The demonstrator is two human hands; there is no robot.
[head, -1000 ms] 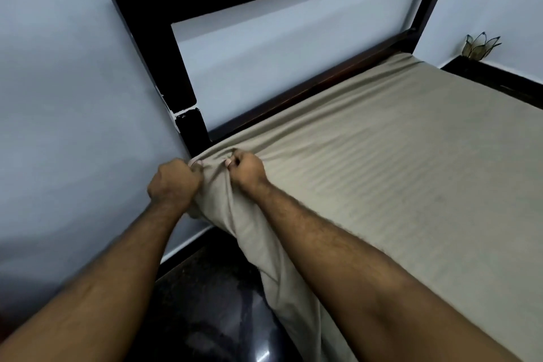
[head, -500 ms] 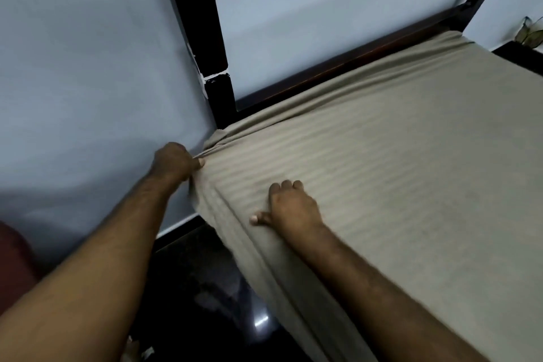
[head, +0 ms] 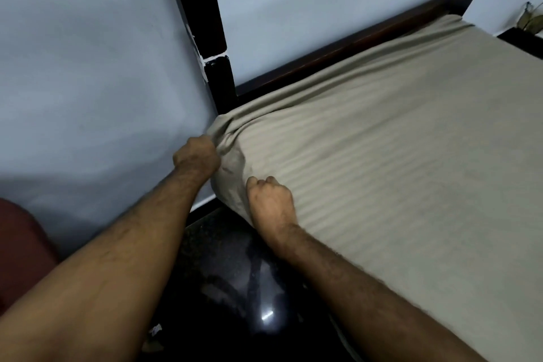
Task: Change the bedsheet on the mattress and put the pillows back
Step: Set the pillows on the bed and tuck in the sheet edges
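A: The bedsheet [head: 367,161] covers the mattress; its corner bunches beside the headboard post [head: 219,79].

B: Left hand [head: 197,156] clamps that bunch, right hand [head: 271,200] pinches the side. Pull down evenly, then tuck.

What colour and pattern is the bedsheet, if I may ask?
Beige bedsheet with faint tone-on-tone stripes, head view.

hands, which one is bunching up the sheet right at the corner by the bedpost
The left hand grips the gathered bedsheet at the corner; the right hand sits further along the side edge.
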